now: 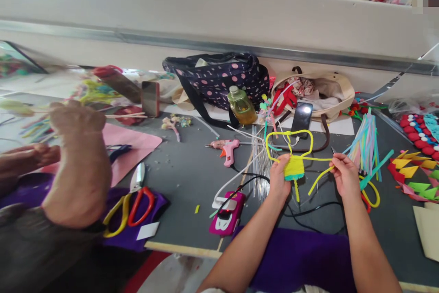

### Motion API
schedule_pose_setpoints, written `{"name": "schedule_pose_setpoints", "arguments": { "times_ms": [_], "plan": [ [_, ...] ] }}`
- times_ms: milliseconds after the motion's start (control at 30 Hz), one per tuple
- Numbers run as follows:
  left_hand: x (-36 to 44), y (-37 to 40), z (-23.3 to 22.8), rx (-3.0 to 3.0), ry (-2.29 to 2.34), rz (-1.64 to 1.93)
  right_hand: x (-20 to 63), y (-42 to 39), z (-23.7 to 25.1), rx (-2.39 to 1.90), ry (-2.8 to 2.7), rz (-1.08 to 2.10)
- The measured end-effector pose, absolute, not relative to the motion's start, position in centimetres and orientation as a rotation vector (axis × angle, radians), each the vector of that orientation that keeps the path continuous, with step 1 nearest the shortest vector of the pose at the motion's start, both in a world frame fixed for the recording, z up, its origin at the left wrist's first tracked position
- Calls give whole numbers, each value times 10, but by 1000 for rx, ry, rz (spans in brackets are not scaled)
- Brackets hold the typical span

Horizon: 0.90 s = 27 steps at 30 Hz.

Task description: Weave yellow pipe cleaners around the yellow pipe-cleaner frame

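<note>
My left hand (280,176) is closed around a yellow pipe-cleaner piece (294,165). It has two bent loops on top, a flat yellow block with a teal lower edge, and a short stem hanging below. My right hand (345,173) pinches a yellow pipe cleaner (319,159) that runs across from the loops; a loose end hangs below its fingers. A dark pointed tip shows above the right fingers. Behind the right wrist are yellow and red scissor handles (372,194); I cannot tell whether this hand holds them. A bundle of pastel pipe cleaners (366,140) is beside it.
Left of my hands lie a pink glue gun (230,150), a magenta device (228,214) and cables. Behind stand a bottle (241,106), a dark patterned bag (219,78) and a phone (302,117). A co-worker's arm (77,165) reaches in at left, near large scissors (132,201).
</note>
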<state>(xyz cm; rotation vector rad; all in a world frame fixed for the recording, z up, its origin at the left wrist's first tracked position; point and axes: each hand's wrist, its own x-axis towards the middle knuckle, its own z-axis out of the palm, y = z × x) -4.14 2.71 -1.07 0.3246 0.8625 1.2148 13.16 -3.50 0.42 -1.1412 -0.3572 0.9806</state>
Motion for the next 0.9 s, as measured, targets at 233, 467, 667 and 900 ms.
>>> {"name": "schedule_pose_setpoints", "arguments": {
  "times_ms": [233, 467, 667, 900],
  "plan": [
    [-47, 30, -4, 399, 764, 1129, 138, -38, 11, -1086, -364, 968],
    [-44, 23, 2, 483, 691, 934, 133, -39, 17, -1068, -366, 826],
    [-42, 17, 3, 553, 673, 893, 128, -39, 17, -1103, -402, 689],
    [-40, 16, -1, 598, 761, 1006, 125, -40, 12, -1165, -638, 712]
  ]
}}
